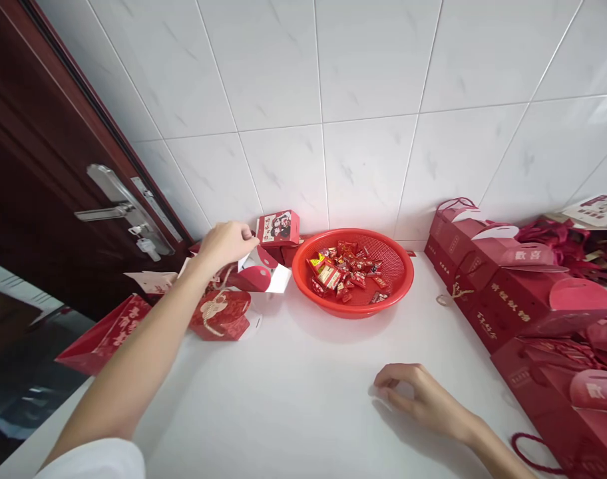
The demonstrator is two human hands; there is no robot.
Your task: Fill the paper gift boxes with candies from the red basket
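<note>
My left hand (pixel 228 241) reaches to the back left. Its fingers are closed in a pinch at the top of a red candy box (pixel 253 276) with loose white-lined flaps; what lies between the fingertips is hidden. My right hand (pixel 413 396) rests on the white tabletop (pixel 283 399), loosely curled, with a gap between thumb and fingers and nothing in it. Between and beyond the hands stands a red plastic basket (pixel 353 309) with several wrapped candies (pixel 351 269) inside. A red box with a gold pattern (pixel 221 316) sits just below my left hand.
A row of red gift boxes (pixel 513 299) lines the right side, with dark red ribbons (pixel 558 246) behind it. A picture-printed box (pixel 278 227) leans near the tiled wall (pixel 283 166). At the left, an open red bag (pixel 108 332) stands by a dark door with a metal handle (pixel 108 213).
</note>
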